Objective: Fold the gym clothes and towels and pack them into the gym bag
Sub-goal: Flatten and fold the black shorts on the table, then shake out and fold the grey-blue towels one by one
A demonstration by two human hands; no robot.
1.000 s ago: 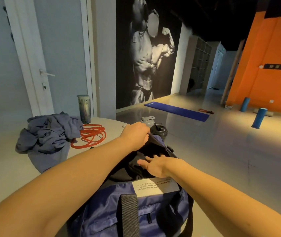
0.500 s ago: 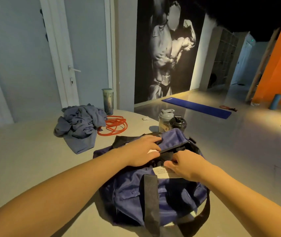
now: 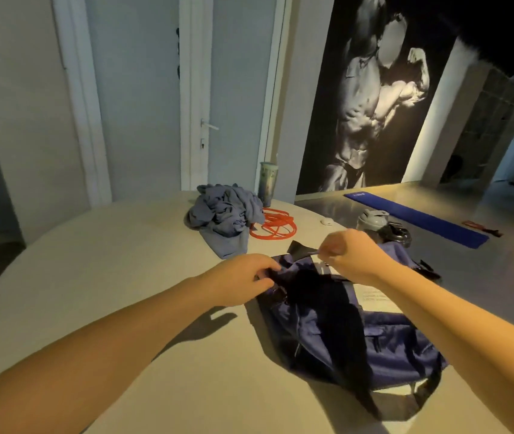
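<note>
A purple gym bag (image 3: 387, 346) with black straps lies on the round pale table (image 3: 118, 277), right of centre. My left hand (image 3: 243, 281) grips the bag's left end at the dark opening. Over the bag's top, my right hand (image 3: 348, 255) is curled, pinching something small, seemingly the zipper pull. A crumpled grey-blue garment (image 3: 224, 214) lies in a heap at the table's far side, beyond my left hand.
An orange resistance band (image 3: 276, 228) lies coiled beside the garment, with a tall tumbler (image 3: 268, 183) behind it. Two shaker bottles (image 3: 384, 225) stand behind the bag. A blue mat (image 3: 418, 217) lies on the floor beyond, doors to the left.
My view has swung left. My left hand moved from the bag's top to its left end. The right hand rose from the label side to the top and now pinches there.
</note>
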